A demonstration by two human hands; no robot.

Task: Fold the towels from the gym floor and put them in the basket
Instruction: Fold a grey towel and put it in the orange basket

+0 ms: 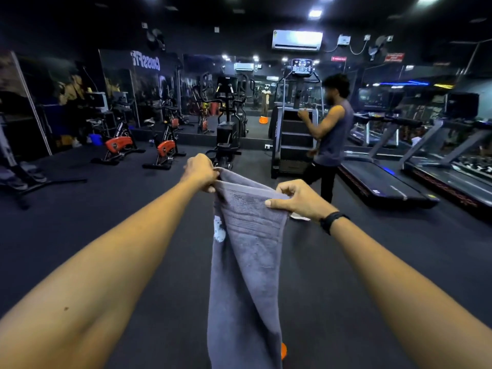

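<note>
Grey terry, soft and limp: the towel (pixel 247 251) hangs in front of you at arm's length, held up by its top edge and trailing down past the bottom of the view, clear of the floor (pixel 106 209) as far as you can see. Your left hand (pixel 201 173) pinches one top corner, fingers curled round a bunched bit of cloth. Your right hand (pixel 295 199) pinches the other end of that edge, thumb on the near face, fingers tucked behind. The two hands are near each other, so the cloth sags into long vertical folds between them.

It looks light and will not hold any shape by itself; it should drape wherever you let it. Grip is likely good, the pile being rough, not slippery. I'd judge the corners the best places to hold, pulled apart until the top edge runs taut, before you bring them together for a fold.

A small white patch (pixel 219 229) shows beside the towel's left edge. Something orange (pixel 283 351) peeks out low behind it. No basket is in view. Ahead, a person (pixel 331 134) stands by a stair machine (pixel 292 134); treadmills (pixel 386 182) lie to the right.
</note>
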